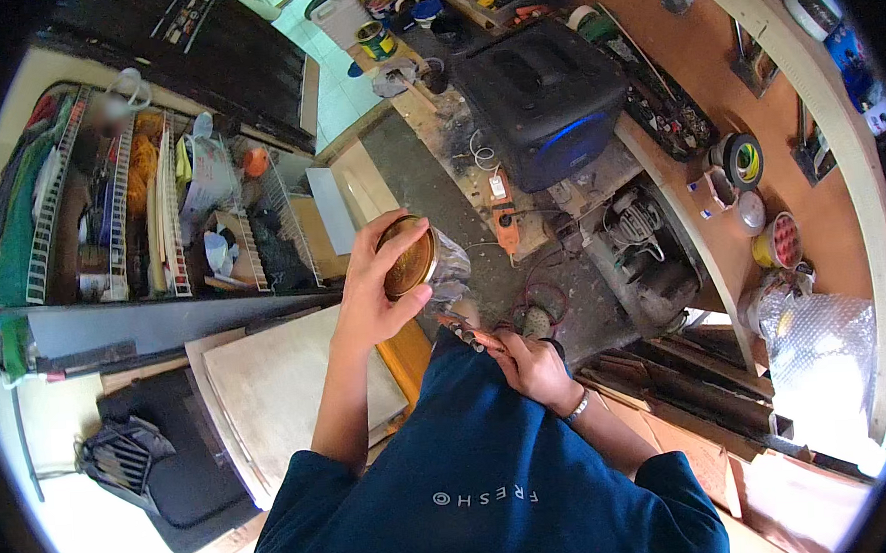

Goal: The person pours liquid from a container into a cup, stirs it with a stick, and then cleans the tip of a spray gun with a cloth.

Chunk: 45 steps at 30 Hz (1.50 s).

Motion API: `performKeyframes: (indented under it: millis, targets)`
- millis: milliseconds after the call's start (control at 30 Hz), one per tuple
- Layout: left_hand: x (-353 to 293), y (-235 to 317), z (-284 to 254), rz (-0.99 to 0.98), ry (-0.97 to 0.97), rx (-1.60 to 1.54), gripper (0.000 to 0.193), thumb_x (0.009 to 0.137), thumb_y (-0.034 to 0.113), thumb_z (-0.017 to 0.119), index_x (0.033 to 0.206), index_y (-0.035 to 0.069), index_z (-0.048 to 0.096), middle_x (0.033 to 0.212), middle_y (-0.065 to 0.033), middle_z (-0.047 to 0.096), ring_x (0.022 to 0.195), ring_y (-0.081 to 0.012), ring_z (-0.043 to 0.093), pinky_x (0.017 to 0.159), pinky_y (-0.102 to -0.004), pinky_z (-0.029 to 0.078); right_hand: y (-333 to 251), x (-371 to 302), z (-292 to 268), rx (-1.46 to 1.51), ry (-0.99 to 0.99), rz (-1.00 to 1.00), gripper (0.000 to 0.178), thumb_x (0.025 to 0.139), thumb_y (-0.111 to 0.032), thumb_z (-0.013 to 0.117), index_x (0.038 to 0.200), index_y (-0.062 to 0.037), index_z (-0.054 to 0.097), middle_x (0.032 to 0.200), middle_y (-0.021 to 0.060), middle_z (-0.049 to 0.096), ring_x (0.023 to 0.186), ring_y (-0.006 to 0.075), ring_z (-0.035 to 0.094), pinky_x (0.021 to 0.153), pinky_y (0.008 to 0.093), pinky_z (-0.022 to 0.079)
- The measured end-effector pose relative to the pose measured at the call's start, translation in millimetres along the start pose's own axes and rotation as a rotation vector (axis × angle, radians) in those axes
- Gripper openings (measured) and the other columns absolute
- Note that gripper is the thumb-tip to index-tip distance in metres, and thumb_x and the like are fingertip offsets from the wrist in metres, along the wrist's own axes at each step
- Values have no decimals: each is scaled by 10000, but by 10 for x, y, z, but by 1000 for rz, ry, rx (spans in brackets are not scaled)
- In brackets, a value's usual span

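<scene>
My left hand is closed around a jar-like container with a round gold-coloured lid and a shiny silver, crinkled-looking side. The thumb and fingers grip the lid's rim, and the container is held tilted above the floor. Just right of it and lower, my right hand is closed on pliers with orange on the handles. The pliers' metal end points left, below the container and apart from it. My right palm hides part of the handles.
A black speaker with a blue light stands on the workbench ahead. An orange power strip with cords lies before it. A motor-like machine sits to the right. Wire racks and leaning boards fill the left; bubble wrap lies far right.
</scene>
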<state>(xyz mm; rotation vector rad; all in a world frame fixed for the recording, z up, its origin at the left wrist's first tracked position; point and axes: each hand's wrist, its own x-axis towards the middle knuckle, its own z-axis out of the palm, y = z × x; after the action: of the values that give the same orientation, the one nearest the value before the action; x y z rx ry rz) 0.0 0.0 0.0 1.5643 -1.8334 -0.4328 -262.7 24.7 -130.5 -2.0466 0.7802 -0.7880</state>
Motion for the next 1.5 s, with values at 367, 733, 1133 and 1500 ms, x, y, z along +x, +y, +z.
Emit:
performKeyframes:
  millis: [367,733,1133,1500]
  targets:
    - [922,-717,-11,-58,-129,-57,605,752,237,756,1327,118,613,1295,-197,541,1206,-381,531,1034,-446,422,121,734,197,-113,-23,155,229,933,-198,671,1040,-25,565,738,148,618,622,354,640,530,453,506]
    - [2263,-1946,-589,335,-68,-406,946,863,752,535,1432,-2,479,1556,-255,344,1440,-385,349,1151,-489,294,-122,2337,832,-71,371,359,187,903,-124,693,1046,-27,622,761,145,638,657,346,657,571,416,523]
    - [2557,-3150,-444,42,-306,-522,336,1012,245,565,1261,22,600,1381,-178,566,1316,-313,510,1103,-396,372,869,3141,-541,-628,852,555,195,993,-205,600,1093,-37,607,697,212,613,642,408,640,558,430,478]
    - [1723,-3542,2,-285,-650,-302,368,994,325,591,1221,37,628,1223,-187,647,1120,-336,632,845,-407,533,1639,3035,-1254,-730,674,465,212,998,-286,594,1005,-75,597,698,211,592,663,427,614,564,489,448]
